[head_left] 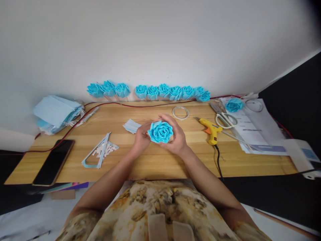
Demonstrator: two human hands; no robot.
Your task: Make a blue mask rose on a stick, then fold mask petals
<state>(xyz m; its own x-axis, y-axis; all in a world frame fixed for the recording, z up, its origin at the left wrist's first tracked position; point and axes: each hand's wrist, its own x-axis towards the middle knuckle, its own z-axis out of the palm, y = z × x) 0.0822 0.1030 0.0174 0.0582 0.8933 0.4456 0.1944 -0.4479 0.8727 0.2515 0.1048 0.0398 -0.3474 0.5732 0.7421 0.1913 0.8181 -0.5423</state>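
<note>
A blue fabric rose (160,131) is held over the middle of the wooden table (155,160) between both my hands. My left hand (141,137) grips it from the left with fingers curled against its petals. My right hand (175,134) wraps round its right and far side. A folded piece of blue mask (131,126) lies just left of my left hand.
Several finished blue roses (150,91) lean on the wall at the back. A yellow glue gun (211,129), scissors (224,117), a tape ring (180,112), papers (253,127) and another rose (234,105) lie right. A mask stack (57,112), phone (54,162) and scraps (101,152) lie left.
</note>
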